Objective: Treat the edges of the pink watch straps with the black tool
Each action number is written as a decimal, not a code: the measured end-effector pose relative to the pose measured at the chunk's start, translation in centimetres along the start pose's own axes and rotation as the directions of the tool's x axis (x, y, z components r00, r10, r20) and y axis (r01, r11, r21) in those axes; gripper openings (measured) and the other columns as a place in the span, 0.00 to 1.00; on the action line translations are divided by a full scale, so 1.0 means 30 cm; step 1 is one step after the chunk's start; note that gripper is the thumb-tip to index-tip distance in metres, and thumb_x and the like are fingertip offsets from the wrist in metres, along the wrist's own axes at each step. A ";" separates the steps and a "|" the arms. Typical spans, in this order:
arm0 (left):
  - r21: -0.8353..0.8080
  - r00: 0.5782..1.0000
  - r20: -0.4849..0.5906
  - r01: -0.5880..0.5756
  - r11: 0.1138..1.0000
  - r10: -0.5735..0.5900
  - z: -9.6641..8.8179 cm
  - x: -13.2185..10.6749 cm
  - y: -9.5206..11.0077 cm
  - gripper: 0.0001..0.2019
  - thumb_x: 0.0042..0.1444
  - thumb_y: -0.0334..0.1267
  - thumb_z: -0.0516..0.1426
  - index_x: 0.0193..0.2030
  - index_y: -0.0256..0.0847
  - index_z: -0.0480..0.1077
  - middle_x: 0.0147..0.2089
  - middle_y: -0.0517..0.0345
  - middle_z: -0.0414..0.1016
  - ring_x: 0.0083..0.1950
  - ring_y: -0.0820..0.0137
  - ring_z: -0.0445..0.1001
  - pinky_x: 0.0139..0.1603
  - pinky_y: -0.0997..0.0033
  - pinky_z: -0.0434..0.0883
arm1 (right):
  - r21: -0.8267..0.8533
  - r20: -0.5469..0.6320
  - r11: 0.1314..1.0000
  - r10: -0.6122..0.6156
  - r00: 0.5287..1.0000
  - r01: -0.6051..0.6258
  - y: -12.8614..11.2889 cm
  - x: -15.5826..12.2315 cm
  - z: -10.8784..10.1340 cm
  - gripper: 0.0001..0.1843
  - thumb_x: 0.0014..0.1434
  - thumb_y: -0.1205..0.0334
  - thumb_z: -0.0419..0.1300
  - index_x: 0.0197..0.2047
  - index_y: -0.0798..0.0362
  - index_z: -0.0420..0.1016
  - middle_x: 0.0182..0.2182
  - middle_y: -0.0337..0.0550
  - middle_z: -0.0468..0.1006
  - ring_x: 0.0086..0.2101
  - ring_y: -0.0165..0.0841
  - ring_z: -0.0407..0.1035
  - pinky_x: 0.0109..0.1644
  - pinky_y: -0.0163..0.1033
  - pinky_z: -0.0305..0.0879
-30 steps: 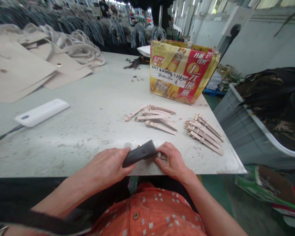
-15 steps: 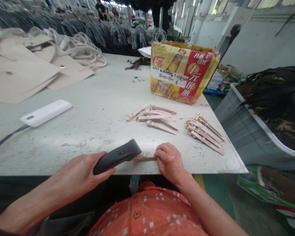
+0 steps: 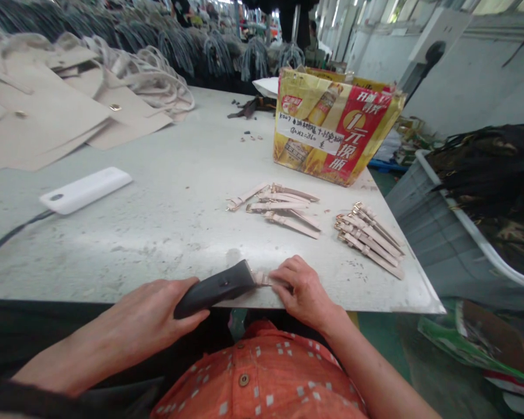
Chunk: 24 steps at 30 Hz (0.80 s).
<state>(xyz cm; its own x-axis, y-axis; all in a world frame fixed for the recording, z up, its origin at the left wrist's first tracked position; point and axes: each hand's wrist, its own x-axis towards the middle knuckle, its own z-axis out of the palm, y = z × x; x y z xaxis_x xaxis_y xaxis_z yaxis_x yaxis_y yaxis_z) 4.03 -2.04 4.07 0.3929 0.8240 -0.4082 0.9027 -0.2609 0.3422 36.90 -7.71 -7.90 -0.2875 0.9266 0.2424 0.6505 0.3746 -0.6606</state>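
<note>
My left hand (image 3: 157, 311) is closed around a black electric clipper (image 3: 218, 288), which looks like a hair clipper. The clipper's head meets the left end of a small beige buckle strap (image 3: 263, 279) near the table's front edge. The fingers of my right hand (image 3: 303, 291) pinch that strap from the right and hide part of it. Several similar beige straps with gold buckles (image 3: 288, 206) lie loosely beyond my hands. A second group of straps (image 3: 369, 238) lies side by side near the right edge.
A yellow and red carton (image 3: 332, 128) stands on the white table (image 3: 179, 227). At left are a white corded device (image 3: 87, 189) and stacked beige bag pieces (image 3: 48, 110). A grey bin (image 3: 475, 233) holding dark material stands off the right side, above a green box (image 3: 484, 343).
The clipper has moved slightly right and its head now touches the strap's end. My right hand stays in nearly the same place. The whole view has shifted a little.
</note>
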 end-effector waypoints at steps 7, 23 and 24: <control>0.051 0.998 0.058 -0.008 0.999 0.005 -0.006 0.022 0.032 0.17 0.72 0.53 0.60 0.48 0.47 0.89 0.46 0.46 0.98 0.49 0.44 0.95 0.53 0.53 0.82 | -0.012 0.056 0.999 0.038 0.998 -0.037 0.003 0.023 -0.015 0.11 0.78 0.69 0.77 0.55 0.44 1.00 0.46 0.48 0.88 0.51 0.47 0.78 0.58 0.51 0.76; 0.008 0.994 0.087 -0.060 0.998 0.059 -0.006 0.089 0.052 0.17 0.66 0.56 0.61 0.46 0.50 0.89 0.41 0.51 0.96 0.42 0.50 0.93 0.46 0.58 0.79 | 0.029 0.065 0.993 0.111 0.992 -0.113 0.000 0.028 -0.014 0.15 0.75 0.73 0.80 0.56 0.44 1.00 0.46 0.46 0.89 0.52 0.46 0.82 0.60 0.50 0.76; 0.008 0.994 0.092 -0.060 0.998 0.059 -0.006 0.101 0.065 0.18 0.65 0.56 0.61 0.45 0.51 0.88 0.40 0.51 0.96 0.41 0.50 0.93 0.45 0.58 0.78 | 0.026 0.073 0.993 0.116 0.991 -0.118 -0.002 0.029 -0.016 0.16 0.74 0.73 0.80 0.57 0.43 1.00 0.46 0.46 0.90 0.52 0.47 0.83 0.60 0.50 0.76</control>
<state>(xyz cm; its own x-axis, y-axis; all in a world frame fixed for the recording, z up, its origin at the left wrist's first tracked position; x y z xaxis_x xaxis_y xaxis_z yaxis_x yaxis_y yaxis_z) 6.94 0.03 3.65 0.4598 0.7577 -0.4632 0.8790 -0.3140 0.3589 36.94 -6.92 -7.31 -0.2607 0.9589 0.1121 0.6613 0.2620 -0.7029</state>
